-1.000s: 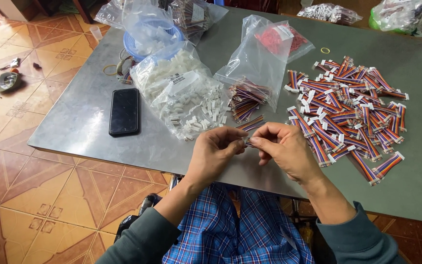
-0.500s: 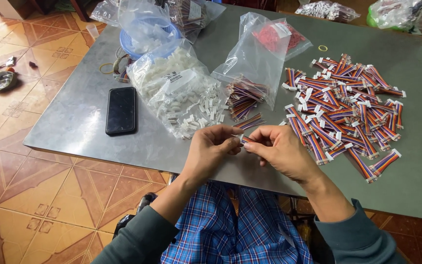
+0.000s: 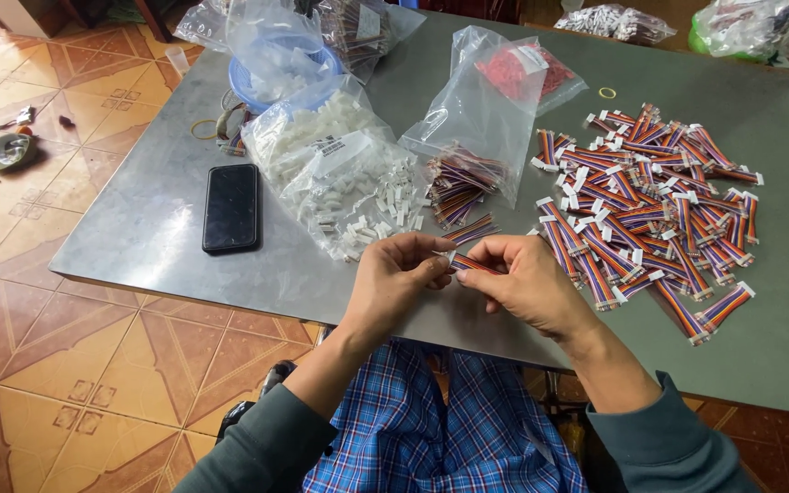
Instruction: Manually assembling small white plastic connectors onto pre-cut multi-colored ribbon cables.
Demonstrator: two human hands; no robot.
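Observation:
My left hand (image 3: 396, 277) and my right hand (image 3: 520, 281) meet over the near edge of the grey metal table (image 3: 139, 237). Between their fingertips they pinch one short multicoloured ribbon cable (image 3: 474, 265); the left fingers press a small white connector onto its end. Just behind my hands lies a loose bundle of bare ribbon cables (image 3: 464, 196), spilling from a clear bag (image 3: 481, 119). A clear bag of white plastic connectors (image 3: 335, 178) lies open to the left of it.
A large pile of ribbon cables with white connectors (image 3: 650, 215) covers the right part of the table. A black phone (image 3: 231, 207) lies at the left. More bags, a blue bowl (image 3: 276, 78) and rubber bands sit at the back. Tiled floor lies left.
My hands have stayed together on the cable, with only small finger movements at its end. The view has shifted slightly.

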